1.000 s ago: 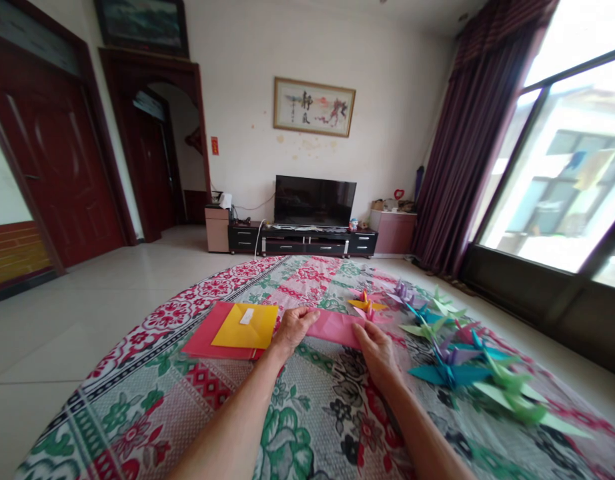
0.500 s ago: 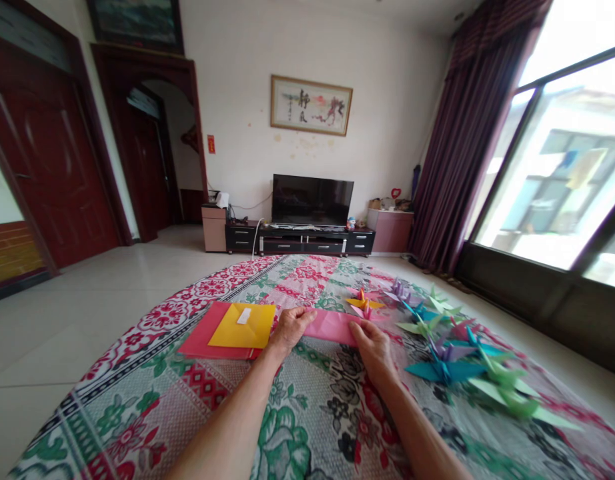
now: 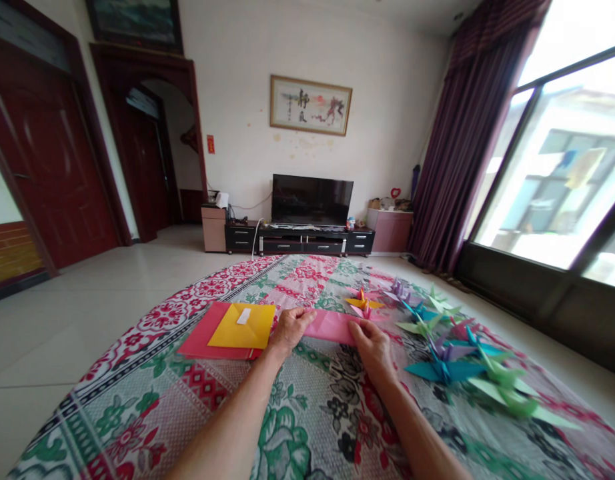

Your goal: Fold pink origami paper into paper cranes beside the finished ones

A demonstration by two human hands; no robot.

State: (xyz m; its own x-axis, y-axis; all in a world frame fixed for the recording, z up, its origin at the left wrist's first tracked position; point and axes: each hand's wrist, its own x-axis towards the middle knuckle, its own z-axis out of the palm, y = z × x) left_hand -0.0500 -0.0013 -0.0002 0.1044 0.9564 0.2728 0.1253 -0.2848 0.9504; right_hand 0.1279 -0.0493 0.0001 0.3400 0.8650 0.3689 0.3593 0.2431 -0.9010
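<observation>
A folded strip of pink paper (image 3: 332, 327) stretches between my two hands over the patterned cloth. My left hand (image 3: 289, 331) pinches its left end, thumb on top. At the right end, the fingers of my right hand (image 3: 371, 343) are closed on the same paper. Just left of my left hand lies a yellow paper sheet (image 3: 255, 325) with a small white piece on it, on top of red-pink sheets (image 3: 200, 333). Beyond my right hand sit a pink paper crane (image 3: 366, 309) and an orange paper crane (image 3: 361, 298).
Several folded cranes spread over the table's right side, among them a blue crane (image 3: 445, 370) and a green crane (image 3: 517, 393). A flowered tablecloth (image 3: 212, 427) covers the round table. Farther back stand a television (image 3: 312, 200) and a low black cabinet (image 3: 297, 241).
</observation>
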